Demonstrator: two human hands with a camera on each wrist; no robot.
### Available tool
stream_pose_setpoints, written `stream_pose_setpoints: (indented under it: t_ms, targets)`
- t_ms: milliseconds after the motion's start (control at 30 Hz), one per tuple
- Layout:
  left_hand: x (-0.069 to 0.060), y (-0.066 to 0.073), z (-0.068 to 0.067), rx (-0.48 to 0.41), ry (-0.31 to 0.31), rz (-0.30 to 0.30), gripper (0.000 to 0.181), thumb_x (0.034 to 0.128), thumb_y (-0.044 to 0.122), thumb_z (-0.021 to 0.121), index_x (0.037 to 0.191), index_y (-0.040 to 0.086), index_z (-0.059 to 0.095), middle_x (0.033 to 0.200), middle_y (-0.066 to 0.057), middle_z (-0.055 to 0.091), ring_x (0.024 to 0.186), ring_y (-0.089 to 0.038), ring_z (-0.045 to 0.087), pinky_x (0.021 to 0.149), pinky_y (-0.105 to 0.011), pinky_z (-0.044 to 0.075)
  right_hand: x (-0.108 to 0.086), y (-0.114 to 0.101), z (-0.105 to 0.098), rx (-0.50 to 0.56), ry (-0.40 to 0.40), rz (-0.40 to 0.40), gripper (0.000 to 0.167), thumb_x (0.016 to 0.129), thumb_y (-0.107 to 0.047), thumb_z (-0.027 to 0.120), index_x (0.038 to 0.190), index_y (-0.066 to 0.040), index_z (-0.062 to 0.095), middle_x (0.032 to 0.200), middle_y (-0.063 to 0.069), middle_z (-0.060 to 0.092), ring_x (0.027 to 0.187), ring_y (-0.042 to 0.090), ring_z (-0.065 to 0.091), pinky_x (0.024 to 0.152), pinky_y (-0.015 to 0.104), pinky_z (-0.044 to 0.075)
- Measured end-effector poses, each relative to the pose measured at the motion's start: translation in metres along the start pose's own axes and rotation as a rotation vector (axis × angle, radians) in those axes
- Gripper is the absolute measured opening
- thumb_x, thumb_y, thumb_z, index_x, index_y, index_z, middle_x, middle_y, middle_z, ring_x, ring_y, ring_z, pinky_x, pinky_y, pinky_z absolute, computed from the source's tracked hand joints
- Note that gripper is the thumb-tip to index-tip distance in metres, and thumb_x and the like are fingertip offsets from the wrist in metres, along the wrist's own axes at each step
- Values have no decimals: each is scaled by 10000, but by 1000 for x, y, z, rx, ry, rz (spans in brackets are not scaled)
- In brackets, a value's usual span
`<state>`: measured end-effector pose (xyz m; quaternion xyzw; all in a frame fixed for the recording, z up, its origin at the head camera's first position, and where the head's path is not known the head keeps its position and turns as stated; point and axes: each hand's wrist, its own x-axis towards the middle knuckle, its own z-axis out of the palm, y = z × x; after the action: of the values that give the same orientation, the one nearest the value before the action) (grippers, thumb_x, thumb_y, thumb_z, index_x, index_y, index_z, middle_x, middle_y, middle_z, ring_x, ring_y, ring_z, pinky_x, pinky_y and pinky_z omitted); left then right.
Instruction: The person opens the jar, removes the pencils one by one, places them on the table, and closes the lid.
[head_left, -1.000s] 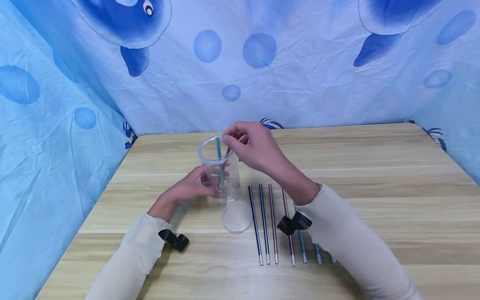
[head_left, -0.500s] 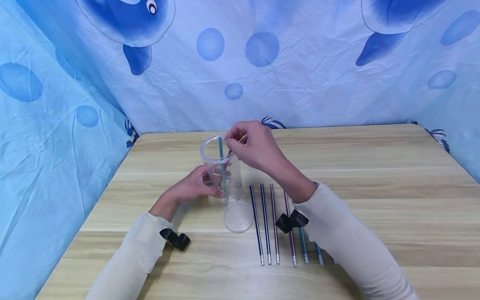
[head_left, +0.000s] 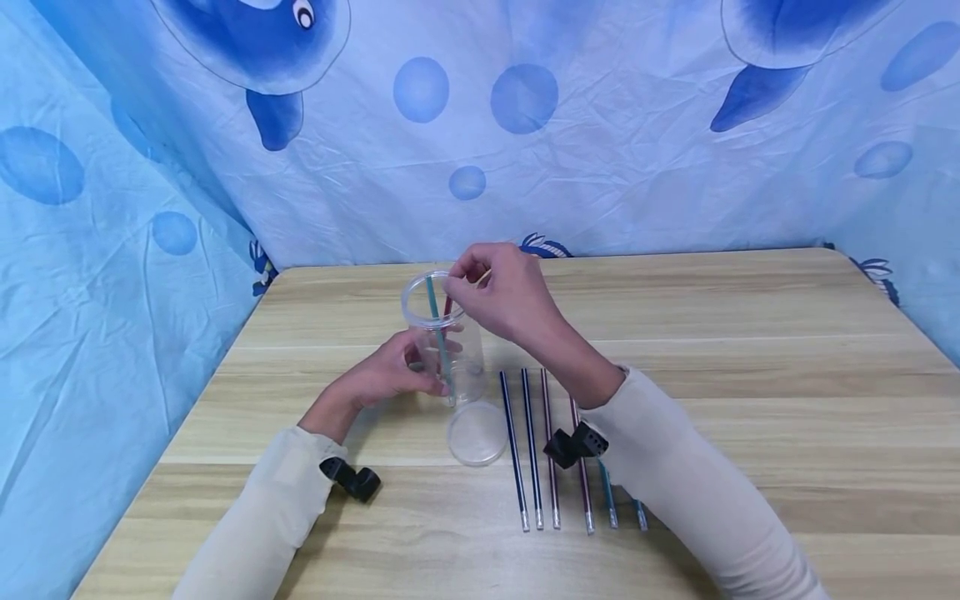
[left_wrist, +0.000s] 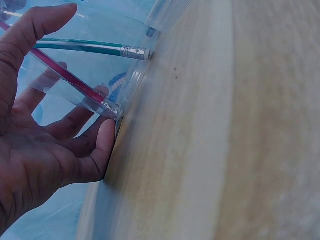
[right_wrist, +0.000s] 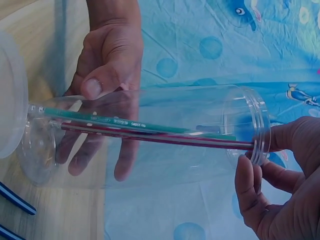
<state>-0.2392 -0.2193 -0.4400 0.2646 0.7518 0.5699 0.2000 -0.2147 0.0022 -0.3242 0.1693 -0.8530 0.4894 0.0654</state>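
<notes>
A clear plastic jar (head_left: 471, 354) stands upright and open-mouthed near the table's middle. My left hand (head_left: 392, 367) holds its lower side, thumb on the near side and fingers behind. A teal pencil (right_wrist: 85, 115) leans inside, its eraser end down by the base. Beside it a red pencil (right_wrist: 190, 142) also slants down into the jar. At the rim, my right hand (head_left: 498, 287) pinches the red pencil's upper end. In the left wrist view, both silver ferrules show near the jar's bottom. The right hand's fingers partly hide the pencil's tip in the head view.
A round clear lid (head_left: 477, 433) lies in front of the jar. To its right, several pencils lie in a row, including a dark blue pencil (head_left: 513, 450) and a dark red pencil (head_left: 549, 450); my right sleeve (head_left: 675, 467) covers part of the row. A blue patterned cloth (head_left: 600, 167) hangs behind the table.
The teal pencil's top has swung left inside the jar, and the red one now shows more inside the mouth. My right hand and forearm have shifted slightly left; the left hand keeps its hold.
</notes>
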Motion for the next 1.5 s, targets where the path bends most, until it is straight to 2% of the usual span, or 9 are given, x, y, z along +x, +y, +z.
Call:
stream_pose_setpoints:
  t_ms: [100, 233, 333, 533, 733, 900, 1000, 1267, 1500]
  targets:
    - [0, 0, 0, -14, -2, -5, 836, 757, -14, 811, 1486, 31, 405, 1416, -247, 512, 1291, -388, 485, 1004, -482, 392, 0, 1, 4, -36, 8, -34, 143, 901, -245, 670, 817, -179, 765, 869, -55, 655, 854, 143, 571, 707, 321, 474]
    - [-1, -1, -1, -13, 7, -17, 811, 752, -13, 814, 1464, 1, 424, 1410, -250, 517, 1298, -393, 477, 1007, -471, 390, 1, 3, 9, -86, 6, -112, 237, 919, -268, 642, 763, -176, 795, 647, -38, 610, 651, 161, 498, 589, 295, 376]
    - [-2, -1, -1, -14, 13, -24, 797, 748, -13, 816, 1447, -21, 433, 1386, -265, 533, 1289, -409, 481, 993, -446, 399, 1, 3, 14, -114, 5, -143, 294, 944, -291, 623, 745, -172, 804, 494, -13, 524, 623, 180, 454, 585, 309, 340]
    - [-2, -2, -2, -9, 15, -22, 788, 748, -3, 817, 1443, -6, 445, 1383, -280, 529, 1310, -409, 467, 1013, -472, 384, 0, 4, 18, -154, 6, -121, 385, 985, -369, 575, 719, -182, 782, 501, 6, 441, 836, 178, 448, 679, 337, 364]
    - [-1, -2, -2, 1, 17, -14, 544, 750, 0, 816, 1203, -103, 533, 1381, -255, 546, 1309, -395, 473, 1031, -475, 366, -1, 2, 18, -206, -20, -122, 403, 1013, -355, 532, 776, -151, 787, 524, 21, 457, 891, 187, 445, 698, 330, 372]
    - [-1, -1, -2, 10, 12, -22, 657, 756, 4, 806, 1332, -68, 498, 1381, -244, 550, 1292, -404, 479, 1014, -464, 376, -1, 1, 19, -205, -3, -129, 392, 1009, -332, 535, 776, -139, 785, 489, 11, 427, 883, 193, 428, 730, 326, 361]
    - [-1, -1, -2, 4, 7, -29, 670, 761, -7, 797, 1356, -46, 490, 1379, -243, 548, 1254, -395, 497, 989, -450, 405, -1, 1, 20, -189, 16, -128, 379, 1005, -319, 537, 788, -140, 792, 539, 21, 452, 888, 194, 418, 753, 327, 358]
    - [-1, 0, -1, 9, 20, -28, 722, 748, -7, 805, 1399, 9, 492, 1326, -208, 575, 1166, -331, 527, 999, -468, 389, -4, 1, 18, -101, 119, -149, 371, 1018, -287, 536, 801, -109, 779, 948, 63, 541, 977, 193, 456, 804, 345, 411]
    - [-1, 1, -1, 15, 30, -26, 709, 735, -3, 815, 1378, 38, 520, 1271, -158, 592, 1180, -337, 511, 1021, -476, 361, -3, -5, 8, 10, 164, -165, 351, 1025, -275, 537, 809, -79, 733, 1027, 41, 587, 1028, 159, 528, 873, 362, 484]
